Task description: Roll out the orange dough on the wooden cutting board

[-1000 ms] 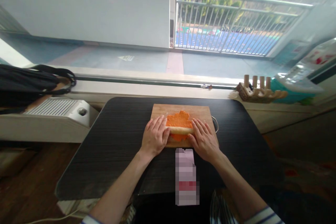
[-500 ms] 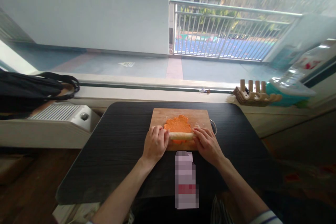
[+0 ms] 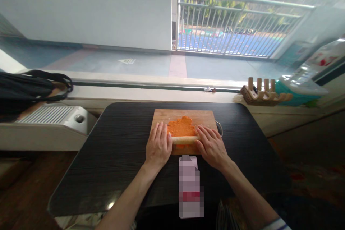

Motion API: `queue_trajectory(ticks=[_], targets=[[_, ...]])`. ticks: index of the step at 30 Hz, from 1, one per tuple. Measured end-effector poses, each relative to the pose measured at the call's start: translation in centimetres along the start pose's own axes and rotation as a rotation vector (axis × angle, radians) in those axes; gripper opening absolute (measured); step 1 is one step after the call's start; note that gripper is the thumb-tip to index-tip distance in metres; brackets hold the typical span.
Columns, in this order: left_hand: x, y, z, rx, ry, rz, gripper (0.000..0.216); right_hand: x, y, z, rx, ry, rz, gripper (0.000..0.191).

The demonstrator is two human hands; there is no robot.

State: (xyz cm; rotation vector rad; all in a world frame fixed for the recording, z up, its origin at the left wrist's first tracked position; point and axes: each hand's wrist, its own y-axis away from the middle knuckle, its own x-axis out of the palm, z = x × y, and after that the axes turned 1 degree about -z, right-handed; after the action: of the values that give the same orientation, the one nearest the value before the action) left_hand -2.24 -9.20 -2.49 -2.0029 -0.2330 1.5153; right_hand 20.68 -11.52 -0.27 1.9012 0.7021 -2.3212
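Observation:
A pale wooden rolling pin lies crosswise over a flat, ragged-edged sheet of orange dough. Under the dough is a wooden cutting board with a metal handle at its right side. My left hand rests over the pin's left end, fingers pointing forward and the thumb beside the pin. On the right end sits my right hand, its fingers laid forward over the pin. Both hands cover the pin's ends. A strip of orange shows on the near side of the pin.
The board lies on a dark table with rounded corners. In front of me on the near side is a blurred pink package. Along the window sill stand a brown holder and a teal box. A black bag is at the left.
My fingers have straightened out from a curled grip and now lie forward over the rolling pin. The pin has stayed at nearly the same place on the dough. The view has shifted slightly.

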Motion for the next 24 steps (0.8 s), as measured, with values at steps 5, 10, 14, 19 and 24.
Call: queue_trajectory(ticks=[5,10,14,19,24], targets=[[0.5,-1.1,0.1,0.009,-0.047,0.003,0.048,0.3,-1.1,-0.1,0.036,0.062,0.009,0.048],[0.8,-2.4,0.2,-0.009,-0.068,0.044,0.051,0.9,-2.1,-0.4,0.07,0.093,-0.01,0.047],[0.9,-3.4,0.2,-0.04,-0.058,0.074,0.05,1.2,-2.8,-0.7,0.093,0.093,-0.027,0.048],[1.0,-4.2,0.3,-0.063,-0.052,0.089,0.049,1.4,-3.5,-0.9,0.119,0.102,-0.023,0.049],[1.2,-4.8,0.5,-0.08,-0.027,0.102,0.047,1.5,-4.0,-1.1,0.126,0.093,-0.025,0.049]])
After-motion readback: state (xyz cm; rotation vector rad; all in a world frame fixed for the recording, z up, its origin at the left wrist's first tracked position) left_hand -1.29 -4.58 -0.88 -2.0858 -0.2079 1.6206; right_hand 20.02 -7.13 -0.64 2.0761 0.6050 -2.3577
